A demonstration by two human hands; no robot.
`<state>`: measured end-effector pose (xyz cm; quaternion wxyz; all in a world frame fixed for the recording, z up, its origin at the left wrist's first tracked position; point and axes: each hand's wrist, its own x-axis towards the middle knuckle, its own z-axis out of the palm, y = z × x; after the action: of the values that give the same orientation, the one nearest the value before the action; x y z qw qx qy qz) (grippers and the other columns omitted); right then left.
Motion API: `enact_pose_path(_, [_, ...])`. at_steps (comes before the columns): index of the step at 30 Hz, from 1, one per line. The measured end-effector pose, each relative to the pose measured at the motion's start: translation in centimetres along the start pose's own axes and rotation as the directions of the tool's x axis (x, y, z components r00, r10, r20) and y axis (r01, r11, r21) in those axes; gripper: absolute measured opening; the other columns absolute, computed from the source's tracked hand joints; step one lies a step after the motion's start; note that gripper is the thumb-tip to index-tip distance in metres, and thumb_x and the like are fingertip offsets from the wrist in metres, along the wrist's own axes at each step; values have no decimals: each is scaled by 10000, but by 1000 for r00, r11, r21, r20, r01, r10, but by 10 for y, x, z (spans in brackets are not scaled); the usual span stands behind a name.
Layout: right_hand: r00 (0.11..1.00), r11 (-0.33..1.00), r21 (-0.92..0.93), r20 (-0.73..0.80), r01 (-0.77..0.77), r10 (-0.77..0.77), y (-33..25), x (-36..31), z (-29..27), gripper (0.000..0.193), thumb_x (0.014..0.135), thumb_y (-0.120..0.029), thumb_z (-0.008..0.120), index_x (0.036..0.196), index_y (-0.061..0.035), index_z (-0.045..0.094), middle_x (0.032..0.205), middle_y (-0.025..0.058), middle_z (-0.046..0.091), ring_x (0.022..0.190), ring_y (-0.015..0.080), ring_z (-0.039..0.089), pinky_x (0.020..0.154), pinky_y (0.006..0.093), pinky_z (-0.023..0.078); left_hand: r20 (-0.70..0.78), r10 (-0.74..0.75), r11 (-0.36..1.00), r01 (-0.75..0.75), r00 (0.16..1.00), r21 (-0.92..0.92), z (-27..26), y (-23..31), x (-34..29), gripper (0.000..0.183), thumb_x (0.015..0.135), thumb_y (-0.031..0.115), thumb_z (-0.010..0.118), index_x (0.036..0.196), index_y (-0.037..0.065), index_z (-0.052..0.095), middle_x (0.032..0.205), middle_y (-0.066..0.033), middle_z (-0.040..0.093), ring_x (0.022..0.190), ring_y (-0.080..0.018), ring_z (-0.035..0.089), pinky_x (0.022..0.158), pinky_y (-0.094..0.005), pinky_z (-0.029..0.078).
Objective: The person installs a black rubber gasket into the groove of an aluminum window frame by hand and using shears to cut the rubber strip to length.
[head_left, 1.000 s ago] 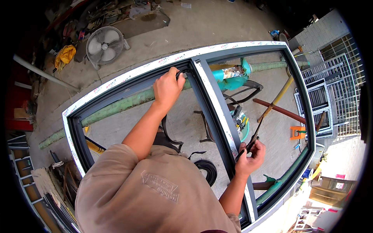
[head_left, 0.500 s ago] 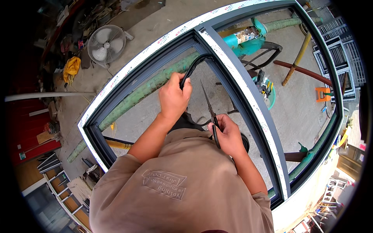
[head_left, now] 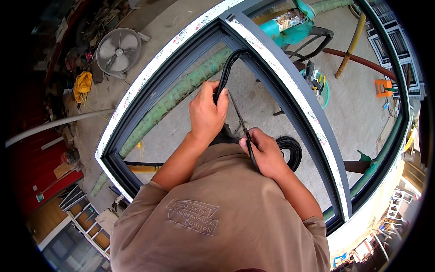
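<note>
Left hand (head_left: 207, 111) curls with thumb and fingers pinching a black rubber strip (head_left: 229, 63), which rises from the grip, bends over and meets the middle bar of a grey frame (head_left: 294, 85) edged in white film; right hand (head_left: 265, 154) closes round the handles of a pair of scissors (head_left: 239, 113), blades pointing up toward the left thumb. Whether the blades touch the strip I cannot tell, nor whether it is one strand or two pressed side by side; the right fingers cover much of the handles, the right hand hides part of a black coil (head_left: 295, 152), and a brown shirt (head_left: 253, 213) blocks the frame's near edge. Below the frame spreads a grey concrete floor (head_left: 267, 113), crossed by a mottled green pipe (head_left: 176, 95), with clutter fading into a dark rim at the left. Counted, there are two hands, one pair of scissors, one coil, two large openings in the frame, one standing fan (head_left: 118, 52), one yellow bag (head_left: 83, 87), one orange stool (head_left: 383, 88) and one teal basin (head_left: 326, 93) holding tools
</note>
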<state>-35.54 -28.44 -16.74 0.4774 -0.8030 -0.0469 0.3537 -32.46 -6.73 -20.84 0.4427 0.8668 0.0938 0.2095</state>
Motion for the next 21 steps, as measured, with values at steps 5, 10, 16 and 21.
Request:
enact_pose_path(5, [1000,1000,-4,-18,17,-17,0,2,1,474,1072,-447,770,1046,12,656,799,206,677,704,364,656,692,453,517,138,-21,998,29,990,-59,-11,1,0,246,1068,148,740,1243,-13,676,1042,-227,783,913,-418,778,799,-485,602])
enact_pose_path(10, [999,999,-29,-26,30,-31,-2,2,1,474,1077,-445,764,1046,14,653,807,213,684,727,392,675,700,466,523,234,-56,986,91,971,-141,-18,0,-1,300,1108,169,699,1324,-29,637,1013,-193,775,860,-355,765,779,-464,589])
enact_pose_path(16, [998,998,-29,-38,49,-50,-2,2,4,485,1082,-452,760,1050,18,642,819,242,678,760,447,683,709,485,527,268,-88,968,146,959,-203,-21,6,0,294,1144,175,651,1348,-35,620,962,-127,762,697,-224,722,689,-391,564])
enact_pose_path(21, [999,999,-6,-29,46,-46,0,1,5,495,1092,-458,751,1049,21,636,811,251,667,751,456,672,710,487,529,287,-66,960,139,956,-244,-21,4,0,287,1161,174,620,1352,-39,608,969,-106,754,634,-174,692,620,-353,548])
